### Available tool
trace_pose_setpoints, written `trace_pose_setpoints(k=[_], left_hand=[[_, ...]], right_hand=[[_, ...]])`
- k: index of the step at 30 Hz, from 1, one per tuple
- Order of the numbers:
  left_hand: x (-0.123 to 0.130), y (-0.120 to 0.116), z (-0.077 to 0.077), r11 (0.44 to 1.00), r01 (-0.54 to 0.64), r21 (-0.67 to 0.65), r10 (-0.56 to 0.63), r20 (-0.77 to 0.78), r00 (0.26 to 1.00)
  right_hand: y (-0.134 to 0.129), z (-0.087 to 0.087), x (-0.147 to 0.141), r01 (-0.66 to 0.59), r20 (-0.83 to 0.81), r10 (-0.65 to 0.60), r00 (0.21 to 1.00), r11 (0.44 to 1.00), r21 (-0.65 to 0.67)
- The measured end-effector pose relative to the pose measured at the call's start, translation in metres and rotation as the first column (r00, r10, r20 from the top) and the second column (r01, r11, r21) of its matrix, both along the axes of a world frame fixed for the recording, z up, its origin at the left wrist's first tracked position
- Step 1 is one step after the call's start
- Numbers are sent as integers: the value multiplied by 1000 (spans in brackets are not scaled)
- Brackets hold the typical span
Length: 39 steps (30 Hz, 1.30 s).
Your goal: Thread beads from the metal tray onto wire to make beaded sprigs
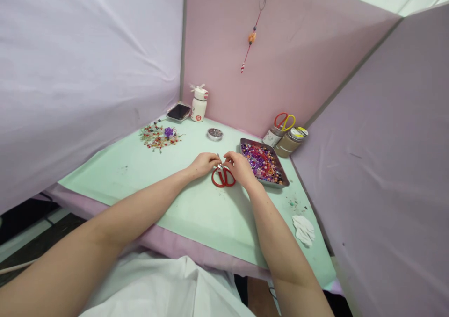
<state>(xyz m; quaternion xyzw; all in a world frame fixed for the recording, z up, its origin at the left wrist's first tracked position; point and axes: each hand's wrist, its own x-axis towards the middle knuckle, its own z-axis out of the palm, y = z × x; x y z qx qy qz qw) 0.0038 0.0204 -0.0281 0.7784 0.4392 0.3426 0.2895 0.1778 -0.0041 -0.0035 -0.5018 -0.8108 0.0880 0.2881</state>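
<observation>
My left hand [206, 163] and my right hand [236, 163] meet over the middle of the table, fingertips almost touching. Each has its fingers drawn together in a pinch; whatever lies between them is too small to name. Just below the fingertips lies a pair of red-handled scissors [218, 182], its handles toward me and its blades partly hidden by my hands. Close to the right of my right hand stands a dark metal tray [266, 184] filled with purple, red and orange beads [261, 162].
Beaded strands [159, 139] lie at the left. Behind are a phone [179, 112], a white bottle [199, 106] and a small round tin [215, 134]. Jars [291, 141], other scissors [285, 121] and a crumpled white cloth [303, 230] are right. A beaded cord [252, 37] hangs at the back.
</observation>
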Motion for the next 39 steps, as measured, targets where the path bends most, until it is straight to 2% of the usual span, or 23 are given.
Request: trace_pose_setpoints(k=[5, 16, 23, 30, 39], left_hand=[[-1, -1, 1, 999, 8, -32, -7, 34, 999], [0, 3, -2, 990, 43, -131, -22, 156, 988], [1, 1, 0, 965, 28, -261, 59, 322, 945], [1, -3, 8, 967, 23, -255, 68, 339, 938], [3, -2, 5, 961, 19, -275, 105, 430, 897]], right_hand=[[2, -1, 1, -19, 60, 16, 998, 998, 57], [1, -7, -3, 20, 38, -21, 999, 999, 35], [2, -7, -4, 44, 10, -44, 999, 999, -1], [3, -7, -3, 15, -38, -14, 999, 1000, 8], [3, -4, -2, 24, -96, -19, 995, 998, 56]])
